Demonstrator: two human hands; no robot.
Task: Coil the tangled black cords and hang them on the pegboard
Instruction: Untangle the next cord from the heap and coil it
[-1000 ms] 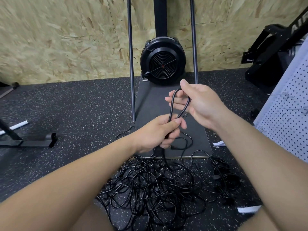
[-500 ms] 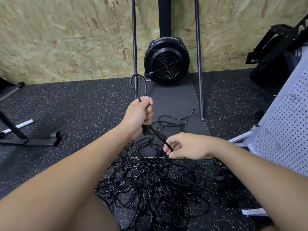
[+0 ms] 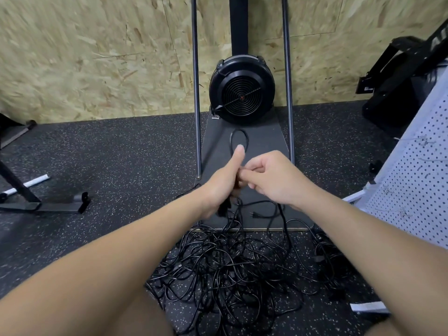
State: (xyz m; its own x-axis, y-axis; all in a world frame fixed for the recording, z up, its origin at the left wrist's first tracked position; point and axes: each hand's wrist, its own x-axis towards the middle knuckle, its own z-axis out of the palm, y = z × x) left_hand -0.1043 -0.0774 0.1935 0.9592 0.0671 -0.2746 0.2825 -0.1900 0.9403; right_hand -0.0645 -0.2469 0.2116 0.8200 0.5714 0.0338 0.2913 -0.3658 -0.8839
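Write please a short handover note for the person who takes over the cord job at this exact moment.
Left hand: grips a cord, thumb up; a small loop stands above the fist.
Right hand: fingers curled, pinching the same cord beside the left hand.
Tangled pile of cords: on the floor below the hands, partly on the black base plate.
Pegboard: at the right; its hooks in view carry no cord.
Done: the first loops of one coil.
Left: finish this coil, coil the other cords, hang all of them.

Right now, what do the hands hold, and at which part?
The left hand grips a black cord just below its folded loop, which sticks out above the thumb. The right hand pinches at the same spot, apparently the same cord.
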